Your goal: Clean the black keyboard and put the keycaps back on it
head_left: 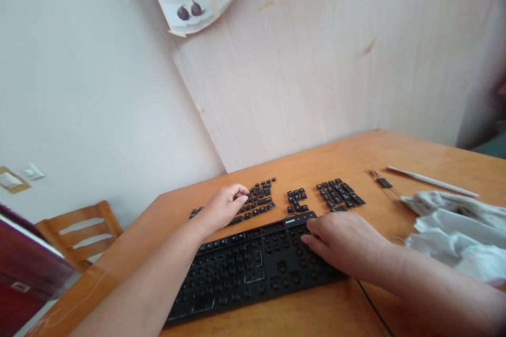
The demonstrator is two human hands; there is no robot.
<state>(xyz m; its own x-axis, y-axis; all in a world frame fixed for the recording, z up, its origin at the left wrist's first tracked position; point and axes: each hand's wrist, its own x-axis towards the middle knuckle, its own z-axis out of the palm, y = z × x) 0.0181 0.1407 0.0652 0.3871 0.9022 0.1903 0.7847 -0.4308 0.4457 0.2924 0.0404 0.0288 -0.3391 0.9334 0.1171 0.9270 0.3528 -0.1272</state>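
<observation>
A black keyboard (237, 268) lies on the table, its main area mostly bare of keycaps, with some caps still in its top row. My right hand (342, 242) grips the keyboard's right end, thumb on the face and other fingers over the far edge. Beyond the keyboard, my left hand (225, 204) is above the loose black keycaps (259, 201), thumb and fingers pinched together. Whatever may be between those fingertips is too small to make out. Two more groups of keycaps, a small one (296, 200) and a larger one (338, 192), sit to the right.
On the wooden table (371, 150) at right lie a pale pencil-like stick (432, 181), a small dark tag on string (384, 182) and crumpled white plastic (462, 242). A cable (373, 308) runs toward the front edge. A wooden chair (81, 231) stands at left.
</observation>
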